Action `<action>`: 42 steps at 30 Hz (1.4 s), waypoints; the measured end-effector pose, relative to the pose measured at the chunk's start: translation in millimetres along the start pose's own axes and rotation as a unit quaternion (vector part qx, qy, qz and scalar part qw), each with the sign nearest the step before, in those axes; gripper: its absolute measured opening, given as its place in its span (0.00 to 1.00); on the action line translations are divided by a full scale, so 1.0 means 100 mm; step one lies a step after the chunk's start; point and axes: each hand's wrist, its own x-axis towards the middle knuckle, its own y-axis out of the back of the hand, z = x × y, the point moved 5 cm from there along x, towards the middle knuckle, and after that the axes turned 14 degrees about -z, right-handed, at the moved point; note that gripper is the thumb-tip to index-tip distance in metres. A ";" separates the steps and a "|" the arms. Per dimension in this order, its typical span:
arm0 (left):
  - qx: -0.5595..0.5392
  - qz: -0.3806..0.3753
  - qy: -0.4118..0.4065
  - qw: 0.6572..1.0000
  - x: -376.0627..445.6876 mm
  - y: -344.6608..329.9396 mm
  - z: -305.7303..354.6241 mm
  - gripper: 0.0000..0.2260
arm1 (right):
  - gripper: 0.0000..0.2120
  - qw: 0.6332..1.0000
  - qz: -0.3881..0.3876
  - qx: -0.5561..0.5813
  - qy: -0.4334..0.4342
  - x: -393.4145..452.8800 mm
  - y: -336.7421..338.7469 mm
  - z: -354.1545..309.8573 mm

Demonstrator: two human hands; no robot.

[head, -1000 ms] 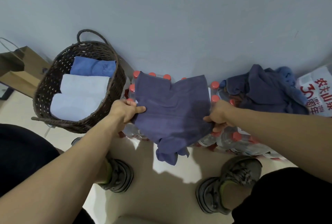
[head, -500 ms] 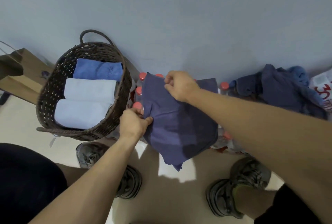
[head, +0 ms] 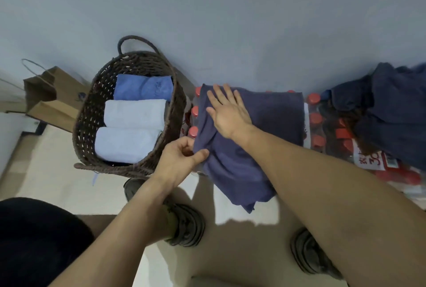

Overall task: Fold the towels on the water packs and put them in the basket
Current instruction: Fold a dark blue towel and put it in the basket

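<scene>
- Dark blue towel point(head: 272, 123) at frame centre, spread over the water packs point(head: 317, 125), near end drooping off their front edge toward the floor.
- Right hand point(head: 227, 112) flat on the towel's upper left part, fingers straight and slightly spread, palm down, gripping nothing.
- Left hand point(head: 179, 160) just below, at the towel's left edge, thumb and curled fingers pinching the cloth there.
- Water packs against the wall, centre to right of frame; red bottle caps visible left and right of the towel.
- Wicker basket point(head: 90, 111) left of centre, standing just beside the packs, one handle loop at its far rim.
- Inside the basket: three folded towels in a row — bright blue towel point(head: 143, 87) farthest, pale towel point(head: 134, 111) in the middle, second pale towel point(head: 125, 145) nearest.
- Heap of unfolded dark towels point(head: 389, 107) at the right edge of frame, lying on the packs.
- Brown paper bag point(head: 49, 97) at the left edge, behind the basket.
- Two shoes point(head: 189, 224) at lower centre and lower right, on a light floor.
- Plain grey-blue wall point(head: 230, 10) across the upper half of frame.
</scene>
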 end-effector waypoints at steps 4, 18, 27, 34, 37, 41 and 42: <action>-0.010 -0.019 0.051 0.998 -0.09 0.01 -0.25 0.09 | 0.27 1.000 -0.006 -0.001 0.007 0.05 0.04 0.01; 0.435 -0.012 0.159 0.886 -0.03 0.10 -0.05 0.16 | 0.28 1.000 0.000 0.017 0.011 0.10 0.04 0.01; 0.358 0.086 -0.136 0.920 0.59 -0.27 0.51 0.13 | 0.22 0.958 0.161 0.237 0.012 -0.32 0.28 0.31; 0.480 0.076 -0.090 0.869 1.04 -0.34 0.28 0.27 | 0.28 0.938 0.193 0.183 -0.221 -0.97 -0.11 0.87; 0.509 0.086 -0.091 0.851 1.05 -0.33 0.23 0.29 | 0.33 0.960 0.152 0.075 -0.221 -0.99 -0.24 0.96; 0.512 0.088 -0.080 0.851 1.07 -0.33 0.26 0.28 | 0.36 0.979 0.112 0.050 -0.164 -0.93 -0.19 1.23; 0.512 0.095 -0.073 0.851 1.08 -0.33 0.28 0.27 | 0.36 0.982 0.104 0.052 -0.146 -0.92 -0.17 1.28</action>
